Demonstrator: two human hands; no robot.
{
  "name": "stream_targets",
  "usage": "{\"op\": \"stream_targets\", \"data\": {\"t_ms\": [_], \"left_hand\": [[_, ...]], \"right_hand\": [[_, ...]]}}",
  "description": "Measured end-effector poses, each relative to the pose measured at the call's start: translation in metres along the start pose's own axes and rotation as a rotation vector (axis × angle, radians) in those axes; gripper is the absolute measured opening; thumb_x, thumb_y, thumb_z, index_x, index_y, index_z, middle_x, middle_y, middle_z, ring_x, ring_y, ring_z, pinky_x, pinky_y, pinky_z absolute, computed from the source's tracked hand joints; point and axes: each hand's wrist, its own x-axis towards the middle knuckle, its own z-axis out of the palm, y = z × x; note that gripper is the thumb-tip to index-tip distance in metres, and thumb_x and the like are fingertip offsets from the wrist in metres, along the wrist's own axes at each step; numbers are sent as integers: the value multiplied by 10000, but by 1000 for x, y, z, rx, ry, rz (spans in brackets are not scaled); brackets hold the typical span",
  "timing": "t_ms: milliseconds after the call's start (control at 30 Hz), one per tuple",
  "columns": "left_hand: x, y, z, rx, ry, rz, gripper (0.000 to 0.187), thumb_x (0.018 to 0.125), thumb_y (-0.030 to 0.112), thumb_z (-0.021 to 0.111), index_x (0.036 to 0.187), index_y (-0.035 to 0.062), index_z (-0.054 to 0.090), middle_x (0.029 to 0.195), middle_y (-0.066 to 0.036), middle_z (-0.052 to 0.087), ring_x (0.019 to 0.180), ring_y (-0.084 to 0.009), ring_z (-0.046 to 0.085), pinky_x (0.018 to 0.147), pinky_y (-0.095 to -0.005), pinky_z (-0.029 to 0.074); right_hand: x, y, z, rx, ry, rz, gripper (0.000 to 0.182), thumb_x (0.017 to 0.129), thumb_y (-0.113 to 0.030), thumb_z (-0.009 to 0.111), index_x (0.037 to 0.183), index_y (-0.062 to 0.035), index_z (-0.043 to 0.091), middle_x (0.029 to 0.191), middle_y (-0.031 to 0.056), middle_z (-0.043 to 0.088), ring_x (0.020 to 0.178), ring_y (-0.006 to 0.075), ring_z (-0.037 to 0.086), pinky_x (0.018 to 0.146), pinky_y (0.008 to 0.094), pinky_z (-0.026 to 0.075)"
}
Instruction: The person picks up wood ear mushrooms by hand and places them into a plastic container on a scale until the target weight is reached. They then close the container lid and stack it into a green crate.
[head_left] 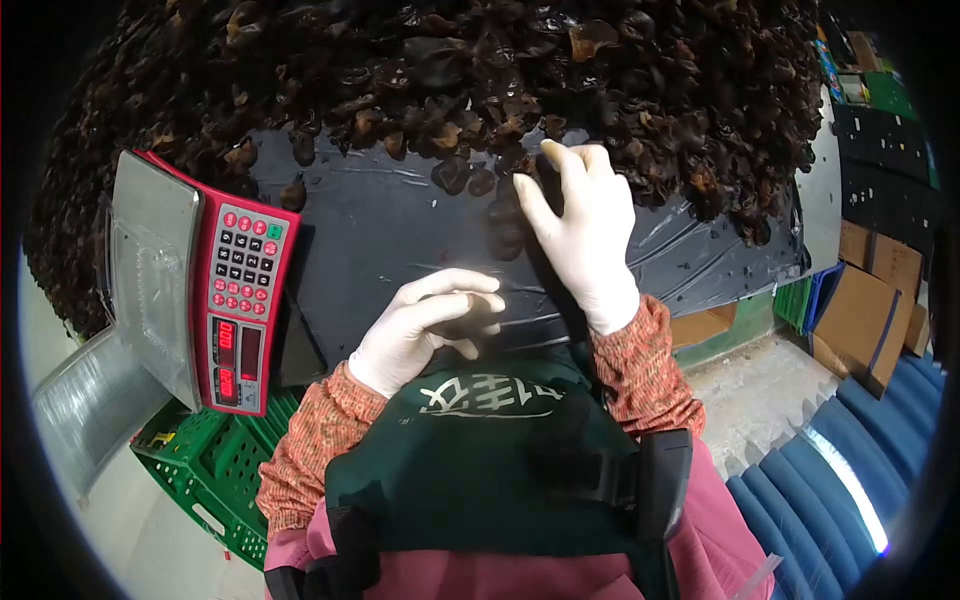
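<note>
My left hand (425,325), in a white glove, is near the front edge of the table with its fingers curled round a brownish piece of wood ear mushroom (472,322), which is partly hidden and blurred. Also white-gloved, my right hand (587,230) reaches to the near edge of a large heap of wet, dark wood ear mushrooms (430,70). Its thumb and forefinger are apart, with nothing visible between them. A few loose mushrooms (452,175) lie on the black plastic sheet (370,230) left of that hand.
At the left stands a red digital scale (235,300) with a clear plastic container (150,260) on its metal pan. Below it is a green crate (205,470). Cardboard boxes (865,310) and ridged blue material (830,480) are at the right.
</note>
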Motion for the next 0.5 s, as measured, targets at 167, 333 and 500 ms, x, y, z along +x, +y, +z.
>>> {"op": "stream_targets", "data": {"t_ms": [167,333,500], "left_hand": [[-2,-1,-2,34,7,60,368,994,232,593,1297,35,665,1163,-96,730,1017,-210,712,757,-308,575],[-6,-3,-11,7,1,97,369,994,235,592,1297,37,665,1154,-96,731,1015,-207,709,753,-308,573],[1,-4,-7,21,-40,69,371,996,239,596,1293,28,664,1152,-96,729,1007,-205,708,753,-306,575]], "right_hand": [[8,15,-3,101,-89,-11,207,825,-209,799,956,-102,679,891,74,643,764,295,633,715,411,482],[-14,30,-107,255,-314,228,162,809,-59,791,935,-69,690,853,84,645,720,275,625,695,379,510],[-32,40,-153,-104,-560,122,232,844,-180,785,1052,-92,732,879,93,658,753,301,639,730,380,512]]}}
